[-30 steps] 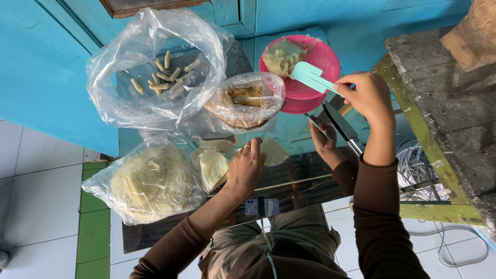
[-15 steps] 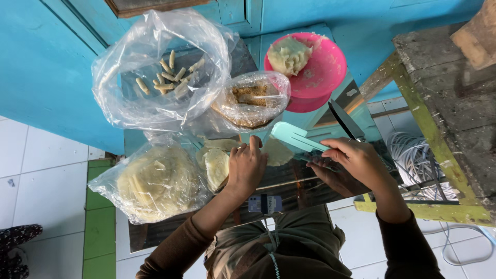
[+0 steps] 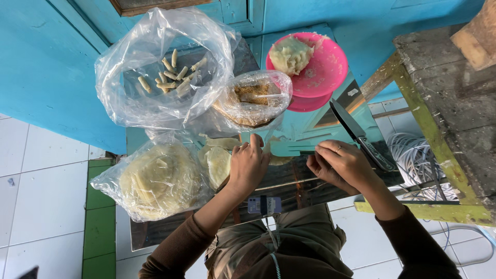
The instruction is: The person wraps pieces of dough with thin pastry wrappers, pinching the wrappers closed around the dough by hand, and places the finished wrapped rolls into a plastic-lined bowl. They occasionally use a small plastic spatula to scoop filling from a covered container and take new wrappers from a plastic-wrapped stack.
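Left hand (image 3: 249,164) flat on dough wrapper (image 3: 279,159), fingers loose; right hand (image 3: 343,165) grasps teal spatula (image 3: 289,149), knife (image 3: 359,135) nearby.

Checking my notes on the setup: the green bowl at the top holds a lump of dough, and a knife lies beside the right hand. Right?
Not quite. The head view shows the bowl is pink, not green. It does hold a lump of dough, and the knife lies beside the right hand.

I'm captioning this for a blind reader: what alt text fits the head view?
Seen from above, a person's left hand and right hand rest on a glass table over a pale round wrapper, beside a knife. Around them sit a pink bowl of filling and plastic bags holding rolled pieces and stacked wrappers.
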Demonstrator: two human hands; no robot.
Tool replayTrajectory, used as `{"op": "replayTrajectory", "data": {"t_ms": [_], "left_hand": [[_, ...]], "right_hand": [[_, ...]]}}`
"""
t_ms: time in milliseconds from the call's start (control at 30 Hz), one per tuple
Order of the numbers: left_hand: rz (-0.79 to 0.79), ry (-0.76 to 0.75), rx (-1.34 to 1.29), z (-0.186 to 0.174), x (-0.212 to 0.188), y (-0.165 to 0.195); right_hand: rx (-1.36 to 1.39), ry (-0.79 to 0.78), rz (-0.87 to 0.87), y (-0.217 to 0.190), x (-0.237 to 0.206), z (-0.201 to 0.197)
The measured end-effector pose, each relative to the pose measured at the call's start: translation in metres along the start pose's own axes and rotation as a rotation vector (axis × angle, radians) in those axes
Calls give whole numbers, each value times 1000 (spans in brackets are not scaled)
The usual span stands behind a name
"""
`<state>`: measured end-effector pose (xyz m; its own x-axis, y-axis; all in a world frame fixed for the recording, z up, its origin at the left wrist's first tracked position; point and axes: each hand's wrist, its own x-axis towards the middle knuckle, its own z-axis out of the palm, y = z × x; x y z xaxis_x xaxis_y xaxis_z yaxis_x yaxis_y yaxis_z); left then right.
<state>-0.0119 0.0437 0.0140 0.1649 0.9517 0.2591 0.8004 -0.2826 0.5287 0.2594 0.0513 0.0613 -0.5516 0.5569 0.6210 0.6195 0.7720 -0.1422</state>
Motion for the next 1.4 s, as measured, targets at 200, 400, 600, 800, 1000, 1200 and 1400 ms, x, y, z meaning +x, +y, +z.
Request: {"op": "replayTrajectory", "data": {"t_ms": [200,400,600,800,1000,1200,1400], "left_hand": [[10,4,9,1,-1,-1],[-13,2,44,7,0,-1],[-13,1,54,9,1,-3],[5,39,46,11,0,-2],[6,40,39,11,-1,-1],[12,35,34,8,0,0],[17,25,38,9,-1,0]], "right_hand": [[-91,-25,-21,9,-9,-8],[91,-9,249,30,-11,-12],[287,-139,466,29,-1,12],[228,-104,321,35,4,17],[300,-153,454,33,1,14],[219,-98,398,31,4,15],[101,-106,404,22,7,14]]}}
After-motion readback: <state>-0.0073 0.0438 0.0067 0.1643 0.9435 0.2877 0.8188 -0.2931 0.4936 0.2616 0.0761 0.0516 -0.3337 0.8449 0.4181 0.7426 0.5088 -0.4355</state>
